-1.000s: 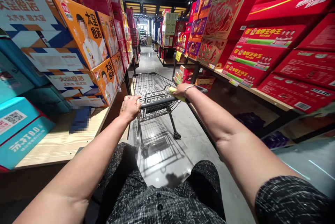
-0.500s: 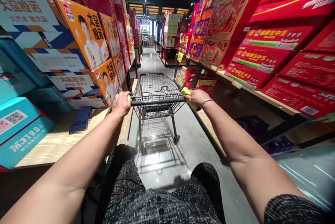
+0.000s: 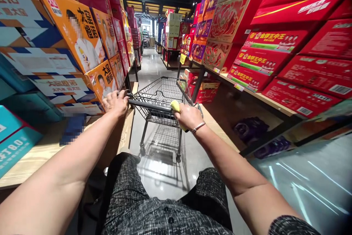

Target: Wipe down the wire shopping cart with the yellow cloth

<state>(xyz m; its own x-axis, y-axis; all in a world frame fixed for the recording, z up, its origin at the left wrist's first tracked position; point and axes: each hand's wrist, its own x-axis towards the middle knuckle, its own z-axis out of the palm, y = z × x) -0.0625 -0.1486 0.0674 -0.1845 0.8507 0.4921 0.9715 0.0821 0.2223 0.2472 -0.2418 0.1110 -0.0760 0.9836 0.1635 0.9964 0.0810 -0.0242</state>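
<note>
From where I stand, the shopping cart [image 3: 162, 90] is on the shiny grey floor [image 3: 154, 187], directly in front of the person and between two rows of stacked goods. The right hand [image 3: 189, 117], with a silvery bracelet [image 3: 198, 127] at its wrist, has its grip closed on a yellow cloth [image 3: 175, 106], pressing it to the right part of the cart's dark handle [image 3: 150, 105]. The left hand [image 3: 116, 103] lies over the handle's left end with its fingers somewhat spread; whether that grip wraps the bar, I can't tell. Just left of that hand rise orange drink boxes [image 3: 79, 33], and nearer, a dark blue item [image 3: 72, 130], its outline blurred, lies on a pale wooden shelf [image 3: 26, 161] by a teal box [image 3: 16, 147]. On the right, red cartons [image 3: 271, 61] stand piled above purple packs [image 3: 250, 129] on a lower level.
</note>
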